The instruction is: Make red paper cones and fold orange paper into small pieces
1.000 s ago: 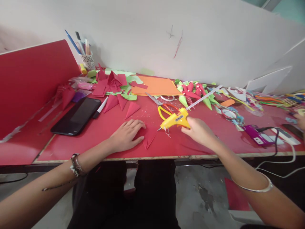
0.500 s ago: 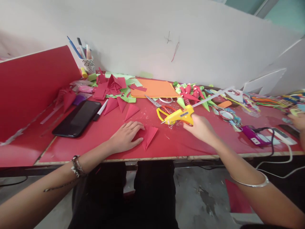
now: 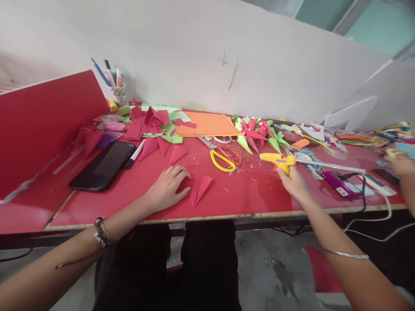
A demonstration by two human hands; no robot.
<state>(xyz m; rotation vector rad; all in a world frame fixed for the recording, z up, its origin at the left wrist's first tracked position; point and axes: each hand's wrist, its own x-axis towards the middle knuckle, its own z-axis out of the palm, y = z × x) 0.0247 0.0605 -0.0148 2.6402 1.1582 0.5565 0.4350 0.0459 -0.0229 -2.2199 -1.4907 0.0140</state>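
Head view: we're gripping the yellow glue gun (image 3: 285, 161) in our right hand (image 3: 294, 180), right of the scissors (image 3: 214, 150)
We're resting our left hand (image 3: 169, 188), relaxed, on the red tabletop (image 3: 246, 195), just beside some folded red paper (image 3: 201, 188)

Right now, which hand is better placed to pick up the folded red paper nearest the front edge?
Likely left: the left hand lies close beside the folded red paper, while the right hand grips the yellow glue gun farther off.
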